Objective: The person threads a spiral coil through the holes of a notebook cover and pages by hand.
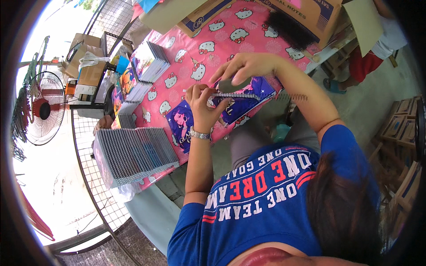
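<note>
A purple-covered notebook lies at the table's near edge, with a thin wire coil running along its spine and sticking out past its right end. My left hand, a metal watch on its wrist, pinches the left end of that spine between thumb and fingers. Over the far side of the notebook, my right hand has its fingers bent around a dark grey rounded piece, whose kind I cannot make out. Another purple notebook with a drawn figure lies flat beside my left wrist.
A tall stack of coil-bound notebooks stands at the table's left corner, with smaller stacks behind it. Cardboard boxes and a black bristly bundle are at the far side. A fan stands left; another person's leg shows right.
</note>
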Demonstrator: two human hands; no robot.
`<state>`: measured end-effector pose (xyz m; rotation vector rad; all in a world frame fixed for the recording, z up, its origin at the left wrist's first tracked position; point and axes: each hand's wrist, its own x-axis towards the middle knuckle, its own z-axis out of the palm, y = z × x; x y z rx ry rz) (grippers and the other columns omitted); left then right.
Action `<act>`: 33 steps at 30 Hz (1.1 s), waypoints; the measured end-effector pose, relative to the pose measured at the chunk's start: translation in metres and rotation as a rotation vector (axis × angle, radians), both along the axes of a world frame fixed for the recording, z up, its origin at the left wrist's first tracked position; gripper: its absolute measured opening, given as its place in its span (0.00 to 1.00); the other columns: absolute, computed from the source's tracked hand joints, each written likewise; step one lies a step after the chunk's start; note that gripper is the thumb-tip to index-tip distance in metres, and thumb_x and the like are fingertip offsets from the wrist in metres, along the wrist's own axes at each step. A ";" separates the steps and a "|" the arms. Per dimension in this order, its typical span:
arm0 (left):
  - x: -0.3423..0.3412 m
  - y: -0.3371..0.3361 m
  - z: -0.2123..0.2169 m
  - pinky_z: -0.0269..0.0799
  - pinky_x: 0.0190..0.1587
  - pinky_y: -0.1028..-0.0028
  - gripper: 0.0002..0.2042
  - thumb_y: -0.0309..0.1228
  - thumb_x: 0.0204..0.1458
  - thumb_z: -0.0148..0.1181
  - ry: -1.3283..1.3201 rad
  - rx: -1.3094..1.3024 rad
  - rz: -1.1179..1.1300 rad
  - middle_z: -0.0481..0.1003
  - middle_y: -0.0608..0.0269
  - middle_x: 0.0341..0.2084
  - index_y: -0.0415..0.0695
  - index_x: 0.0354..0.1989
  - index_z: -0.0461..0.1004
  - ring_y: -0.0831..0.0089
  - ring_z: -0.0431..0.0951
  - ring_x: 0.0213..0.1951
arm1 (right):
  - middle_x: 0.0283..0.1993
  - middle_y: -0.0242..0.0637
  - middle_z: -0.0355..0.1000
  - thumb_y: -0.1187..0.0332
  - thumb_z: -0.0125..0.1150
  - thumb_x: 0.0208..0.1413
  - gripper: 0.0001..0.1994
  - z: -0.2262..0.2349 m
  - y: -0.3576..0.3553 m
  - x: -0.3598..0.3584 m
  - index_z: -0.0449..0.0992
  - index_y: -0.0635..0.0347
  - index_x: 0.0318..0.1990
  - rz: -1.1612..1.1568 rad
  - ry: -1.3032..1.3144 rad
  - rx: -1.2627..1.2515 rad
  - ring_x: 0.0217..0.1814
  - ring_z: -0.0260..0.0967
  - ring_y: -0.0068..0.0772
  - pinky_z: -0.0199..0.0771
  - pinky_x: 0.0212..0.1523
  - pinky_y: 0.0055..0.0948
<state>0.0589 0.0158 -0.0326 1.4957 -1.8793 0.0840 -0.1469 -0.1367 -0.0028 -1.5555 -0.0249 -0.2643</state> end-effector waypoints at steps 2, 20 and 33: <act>0.003 0.001 0.002 0.60 0.50 0.60 0.21 0.40 0.30 0.77 0.001 0.017 -0.005 0.71 0.63 0.34 0.46 0.32 0.76 0.59 0.67 0.46 | 0.62 0.43 0.69 0.64 0.65 0.53 0.20 -0.002 0.005 0.005 0.78 0.68 0.50 -0.081 0.046 -0.107 0.60 0.67 0.32 0.67 0.58 0.30; 0.002 -0.002 0.004 0.63 0.48 0.61 0.23 0.36 0.28 0.79 0.068 0.040 0.026 0.73 0.64 0.32 0.45 0.33 0.72 0.59 0.70 0.42 | 0.55 0.39 0.74 0.67 0.67 0.50 0.18 0.005 -0.003 0.020 0.80 0.64 0.49 -0.080 0.309 -0.273 0.53 0.72 0.28 0.71 0.52 0.26; 0.039 0.010 0.009 0.71 0.42 0.69 0.18 0.25 0.36 0.76 0.252 0.206 0.051 0.72 0.59 0.36 0.37 0.34 0.75 0.66 0.75 0.39 | 0.48 0.34 0.76 0.62 0.65 0.54 0.20 -0.010 -0.011 0.067 0.77 0.65 0.51 0.068 0.043 0.162 0.48 0.73 0.23 0.72 0.49 0.25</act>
